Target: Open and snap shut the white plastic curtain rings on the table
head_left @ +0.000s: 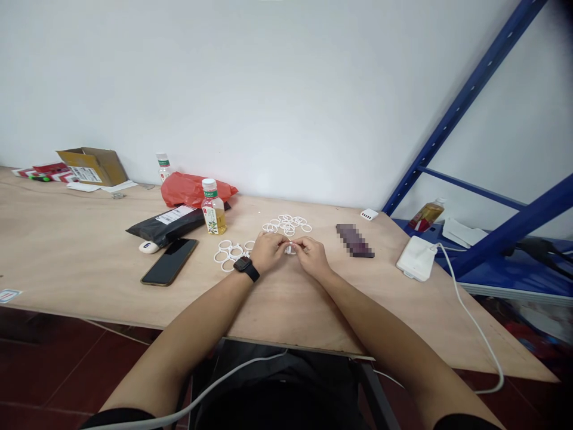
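My left hand (pixel 267 251) and my right hand (pixel 311 255) meet over the table, fingertips pinched close together. Between them is a small white ring (pixel 290 250), partly covered by the fingers. Just beyond the hands lies a loose pile of several white rings (pixel 286 225). Beside my left wrist, which wears a black smartwatch (pixel 244 264), more white rings (pixel 227 251) lie flat in a cluster; my left hand hides part of it.
To the left are a phone (pixel 170 263), a white round object (pixel 148 246), a black parcel (pixel 165 225), a drink bottle (pixel 213 215), a red bag (pixel 185 188) and a cardboard box (pixel 105 167). Rightward lie a pixelated dark object (pixel 355 240) and a white corded device (pixel 417 258), near a blue rack (pixel 463 101).
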The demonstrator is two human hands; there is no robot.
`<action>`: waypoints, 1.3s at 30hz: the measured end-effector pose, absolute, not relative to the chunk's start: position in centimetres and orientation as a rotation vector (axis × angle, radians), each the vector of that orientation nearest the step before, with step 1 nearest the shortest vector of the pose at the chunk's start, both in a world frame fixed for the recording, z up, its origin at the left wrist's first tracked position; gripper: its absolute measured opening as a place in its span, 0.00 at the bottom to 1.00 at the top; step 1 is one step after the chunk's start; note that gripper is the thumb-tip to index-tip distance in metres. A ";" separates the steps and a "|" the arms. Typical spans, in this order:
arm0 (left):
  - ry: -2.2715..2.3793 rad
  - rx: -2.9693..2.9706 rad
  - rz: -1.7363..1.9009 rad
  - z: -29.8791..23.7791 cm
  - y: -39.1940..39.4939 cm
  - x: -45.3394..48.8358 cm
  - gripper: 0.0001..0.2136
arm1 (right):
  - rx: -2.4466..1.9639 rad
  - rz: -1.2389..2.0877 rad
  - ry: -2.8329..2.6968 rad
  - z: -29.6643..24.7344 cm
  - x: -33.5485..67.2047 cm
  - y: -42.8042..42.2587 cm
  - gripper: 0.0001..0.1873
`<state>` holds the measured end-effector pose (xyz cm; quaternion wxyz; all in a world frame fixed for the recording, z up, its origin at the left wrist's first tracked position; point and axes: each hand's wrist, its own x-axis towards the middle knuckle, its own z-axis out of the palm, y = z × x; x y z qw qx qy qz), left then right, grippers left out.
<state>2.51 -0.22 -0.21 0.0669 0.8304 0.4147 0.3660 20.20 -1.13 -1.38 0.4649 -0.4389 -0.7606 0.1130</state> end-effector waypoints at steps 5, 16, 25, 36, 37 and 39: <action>1.245 2.449 1.208 -0.4 0.0 2.6 0.09 | -1.089 0.348 -1.749 -1.4 19.7 -1.2 0.10; 1.236 2.482 1.245 0.2 1.1 0.8 0.04 | -1.091 0.404 -1.936 -2.6 20.1 0.3 0.15; 1.606 2.622 0.548 -1.0 1.8 -0.8 0.06 | -1.293 0.151 -2.282 -3.3 21.0 0.7 0.11; 1.324 2.515 1.020 -0.2 1.1 0.7 0.10 | -1.101 0.480 -1.773 -2.5 20.4 0.5 0.09; 1.270 2.502 1.048 -0.1 0.9 1.0 0.11 | -1.087 0.560 -1.704 -2.5 20.3 0.5 0.10; 1.202 2.484 1.088 -0.1 0.6 1.5 0.12 | -1.047 0.715 -1.607 -2.6 20.2 0.5 0.13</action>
